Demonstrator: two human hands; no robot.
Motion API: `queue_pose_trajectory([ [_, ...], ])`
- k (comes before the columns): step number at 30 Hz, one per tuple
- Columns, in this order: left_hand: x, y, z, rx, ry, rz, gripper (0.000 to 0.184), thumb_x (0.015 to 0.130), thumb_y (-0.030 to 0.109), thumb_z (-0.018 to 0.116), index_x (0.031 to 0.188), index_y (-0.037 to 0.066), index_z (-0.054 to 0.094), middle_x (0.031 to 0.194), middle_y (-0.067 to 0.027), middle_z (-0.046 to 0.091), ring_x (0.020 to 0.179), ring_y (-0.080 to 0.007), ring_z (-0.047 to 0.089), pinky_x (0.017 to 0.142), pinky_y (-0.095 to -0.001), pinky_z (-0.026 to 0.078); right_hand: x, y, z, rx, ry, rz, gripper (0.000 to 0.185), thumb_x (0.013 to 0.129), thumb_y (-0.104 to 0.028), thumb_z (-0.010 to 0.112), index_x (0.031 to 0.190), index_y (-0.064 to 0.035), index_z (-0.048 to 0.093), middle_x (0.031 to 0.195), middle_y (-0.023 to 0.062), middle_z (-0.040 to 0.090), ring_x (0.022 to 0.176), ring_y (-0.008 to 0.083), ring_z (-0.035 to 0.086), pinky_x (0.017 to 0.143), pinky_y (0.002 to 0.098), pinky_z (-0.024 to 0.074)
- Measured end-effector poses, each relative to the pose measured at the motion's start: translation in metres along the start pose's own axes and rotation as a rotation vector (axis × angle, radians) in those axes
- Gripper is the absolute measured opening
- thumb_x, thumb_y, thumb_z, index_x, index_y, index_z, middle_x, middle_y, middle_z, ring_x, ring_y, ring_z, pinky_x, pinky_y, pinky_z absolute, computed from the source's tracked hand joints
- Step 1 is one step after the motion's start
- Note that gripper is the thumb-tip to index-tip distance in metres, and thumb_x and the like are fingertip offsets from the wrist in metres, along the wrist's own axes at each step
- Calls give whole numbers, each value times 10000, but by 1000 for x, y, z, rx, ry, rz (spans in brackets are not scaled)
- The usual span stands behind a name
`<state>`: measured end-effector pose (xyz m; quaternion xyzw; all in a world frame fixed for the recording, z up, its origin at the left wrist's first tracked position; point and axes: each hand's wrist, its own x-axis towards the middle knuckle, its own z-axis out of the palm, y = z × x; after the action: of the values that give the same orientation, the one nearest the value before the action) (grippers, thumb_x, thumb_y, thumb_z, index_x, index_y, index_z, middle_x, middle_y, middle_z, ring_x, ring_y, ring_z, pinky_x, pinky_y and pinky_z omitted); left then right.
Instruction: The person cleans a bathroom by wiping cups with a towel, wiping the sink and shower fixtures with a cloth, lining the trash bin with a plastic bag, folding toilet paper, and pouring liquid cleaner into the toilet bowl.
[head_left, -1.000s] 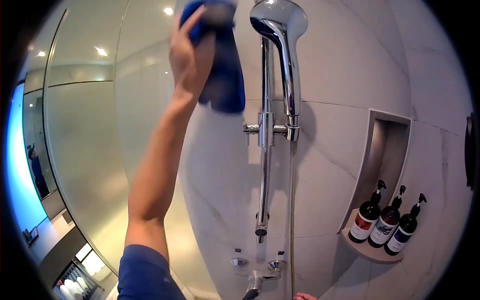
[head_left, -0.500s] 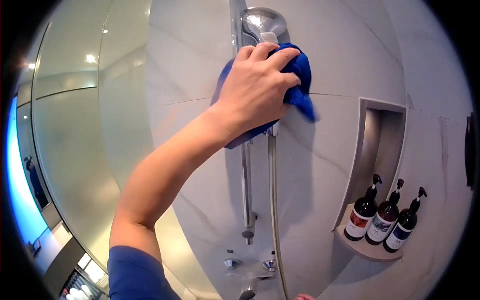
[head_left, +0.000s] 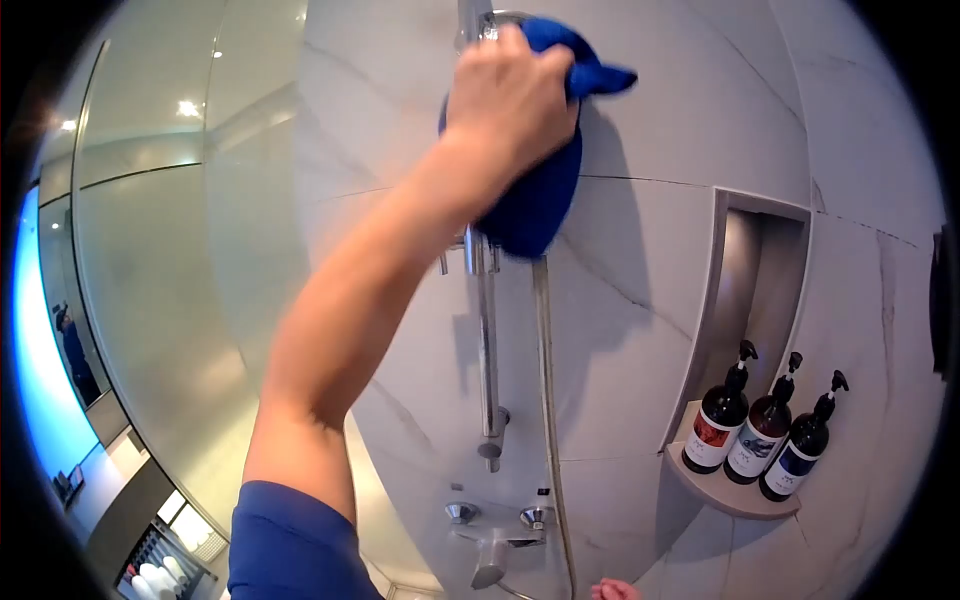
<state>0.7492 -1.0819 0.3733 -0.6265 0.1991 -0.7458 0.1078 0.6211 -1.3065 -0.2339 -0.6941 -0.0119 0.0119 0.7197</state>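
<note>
My left hand is raised high and closed on a blue cloth. The cloth is bunched against the chrome shower head, hiding most of it, and one corner sticks out to the right. Below, the chrome rail with its bracket and the shower hose run down the wall. My right hand shows only as curled fingers at the bottom edge; whatever it may hold is out of sight.
Mixer tap with two knobs sits low on the marbled wall. Three pump bottles stand on a corner shelf under a wall niche. A frosted glass panel is at left.
My left hand and the cloth have moved up over the shower head, now covering most of it. The rail bracket has come into view. A little more of my right hand shows.
</note>
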Motion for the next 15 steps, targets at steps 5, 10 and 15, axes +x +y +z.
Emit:
queue_pose_trajectory([
  [5, -73, 32, -56, -371, -108, -32, 460, 637, 136, 678, 1089, 177, 606, 1178, -256, 482, 928, -402, 558, 816, -424, 470, 16, -169, -17, -135, -24, -713, 278, 868, -146, 545, 1098, 11, 536, 1087, 129, 565, 965, 217, 559, 831, 360, 464],
  [10, -101, 60, -94, -1208, -585, 205, 744, 705, 287, 692, 1353, 143, 356, 1392, -270, 251, 1285, -420, 267, 1044, -465, 266, 44, -332, 76, 362, 21, -1099, 736, 791, -304, 675, 1359, -39, 290, 1395, 106, 339, 1215, 263, 406, 988, 398, 346],
  [15, -59, 6, -34, -515, 64, -18, 619, 749, 425, 677, 1191, 34, 492, 1333, -293, 337, 1247, -428, 318, 1006, -479, 291, 59, -361, 86, 486, 309, -1036, 559, 824, -140, 632, 1307, -25, 375, 1257, 77, 466, 1088, 184, 480, 977, 316, 353],
])
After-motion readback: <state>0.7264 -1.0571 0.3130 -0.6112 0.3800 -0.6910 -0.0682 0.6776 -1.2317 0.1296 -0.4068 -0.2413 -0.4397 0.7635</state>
